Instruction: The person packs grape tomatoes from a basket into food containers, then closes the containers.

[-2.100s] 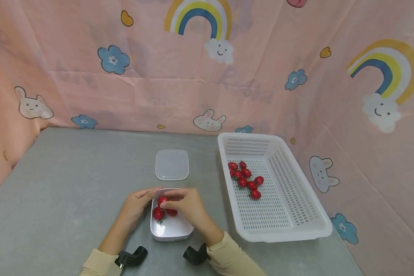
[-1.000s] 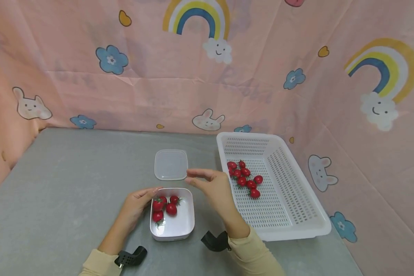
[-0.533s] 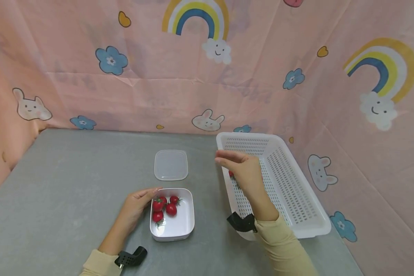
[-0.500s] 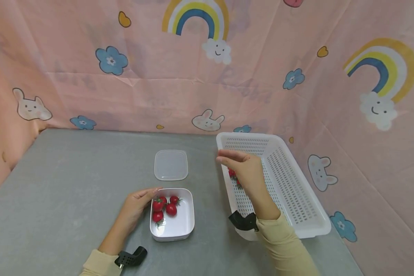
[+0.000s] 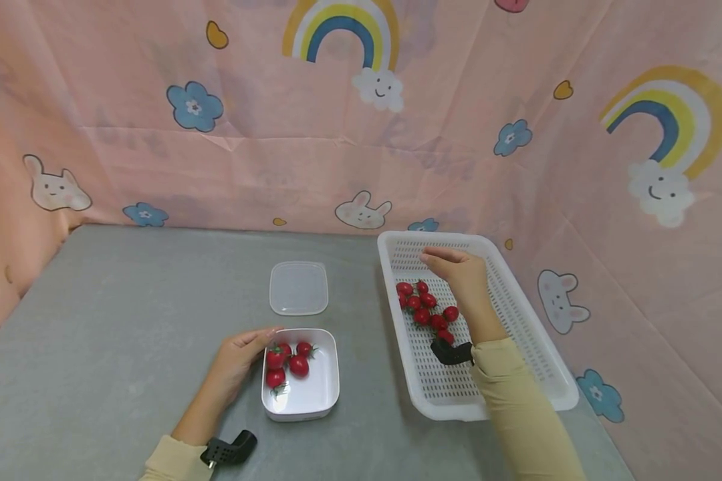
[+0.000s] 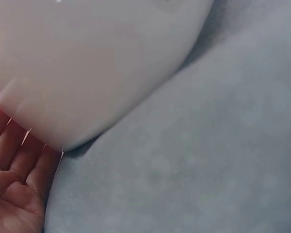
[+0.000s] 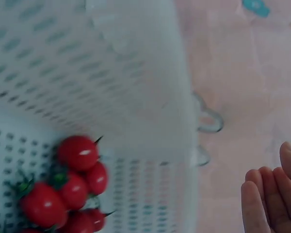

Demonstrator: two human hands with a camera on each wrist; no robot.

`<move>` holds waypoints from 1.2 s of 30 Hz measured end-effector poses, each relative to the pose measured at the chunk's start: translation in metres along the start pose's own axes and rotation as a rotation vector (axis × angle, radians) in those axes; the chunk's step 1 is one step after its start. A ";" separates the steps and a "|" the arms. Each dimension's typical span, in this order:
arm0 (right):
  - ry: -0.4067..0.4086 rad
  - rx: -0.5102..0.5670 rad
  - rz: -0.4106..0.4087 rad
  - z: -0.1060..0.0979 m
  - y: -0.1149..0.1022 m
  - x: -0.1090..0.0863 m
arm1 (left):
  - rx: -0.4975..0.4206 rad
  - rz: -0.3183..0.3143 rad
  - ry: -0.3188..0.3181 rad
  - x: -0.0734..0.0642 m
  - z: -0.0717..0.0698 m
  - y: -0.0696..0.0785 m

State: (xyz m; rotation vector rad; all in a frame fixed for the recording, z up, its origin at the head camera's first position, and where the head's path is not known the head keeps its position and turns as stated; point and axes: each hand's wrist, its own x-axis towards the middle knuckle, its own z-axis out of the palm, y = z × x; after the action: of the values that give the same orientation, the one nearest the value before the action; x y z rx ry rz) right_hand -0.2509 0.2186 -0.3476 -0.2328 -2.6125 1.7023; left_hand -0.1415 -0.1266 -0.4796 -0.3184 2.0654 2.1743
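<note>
My left hand (image 5: 236, 361) rests against the left side of a small white container (image 5: 309, 402). In the left wrist view its fingers (image 6: 34, 158) lie fairly straight along the container's wall. Several red cherry tomatoes (image 5: 299, 365) with green stems sit in the container, mostly toward its far left. Over the far part of a white plastic basket (image 5: 424, 361), my right hand (image 5: 466, 280) hovers with nothing in it. Thumb and fingers stay apart in the right wrist view. Several more cherry tomatoes (image 5: 421, 316) lie grouped at the basket's left side, below and left of that hand.
A translucent square lid (image 5: 299, 288) lies flat on the grey table (image 5: 144, 321) beyond the container. Raised slotted walls surround the basket. Behind the table hangs a pink printed cloth (image 5: 247, 160), which also runs along the right side.
My right hand has let go of a cherry tomato in the container, then moved right and away to above the basket. The left hand has stayed at the container.
</note>
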 end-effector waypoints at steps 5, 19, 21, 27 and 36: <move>-0.021 0.048 0.090 -0.004 0.020 0.023 | -0.007 0.006 0.002 0.000 0.000 -0.001; -0.098 -0.008 0.151 -0.007 0.079 0.061 | 0.000 -0.005 0.005 -0.001 -0.002 0.000; -0.101 -0.038 0.152 -0.006 0.078 0.059 | -0.002 -0.003 0.006 -0.001 -0.001 0.000; -0.090 -0.094 0.158 0.000 0.085 0.062 | 0.012 -0.004 0.010 -0.001 0.000 0.001; -0.085 -0.225 0.175 0.004 0.087 0.062 | 0.003 0.003 0.010 0.001 0.000 -0.002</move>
State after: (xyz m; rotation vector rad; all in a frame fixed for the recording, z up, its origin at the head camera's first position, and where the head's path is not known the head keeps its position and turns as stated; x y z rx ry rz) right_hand -0.3028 0.2579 -0.4323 -0.4125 -2.9263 1.4893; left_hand -0.1425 -0.1264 -0.4818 -0.3275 2.0759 2.1749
